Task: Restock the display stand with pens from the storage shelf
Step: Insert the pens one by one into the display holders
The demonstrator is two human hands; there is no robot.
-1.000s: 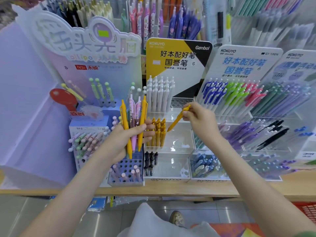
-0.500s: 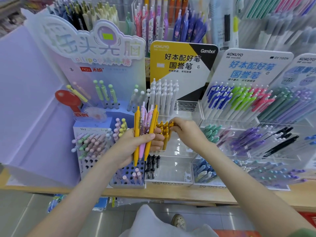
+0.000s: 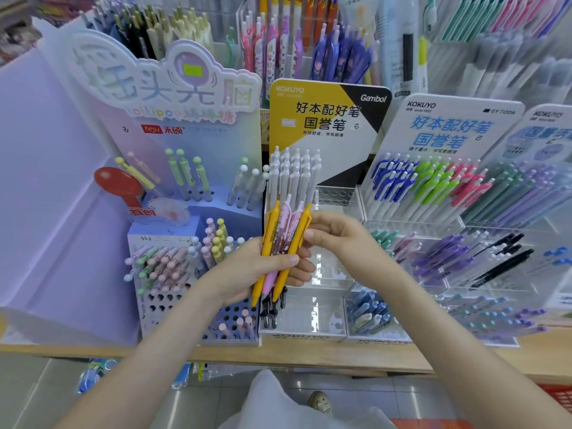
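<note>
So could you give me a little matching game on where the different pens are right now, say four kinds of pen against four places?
Pens:
1. white pens
2. black pens
3. yellow and pink pens
4. green-clipped pens

Places:
A. gripped in the left hand
B. top row of the blue-lettered stand
C. lowest tier of the yellow-and-black stand
D. top tier of the yellow-and-black stand

Pairs: 1-D, 2-C, 3-A, 4-B.
</note>
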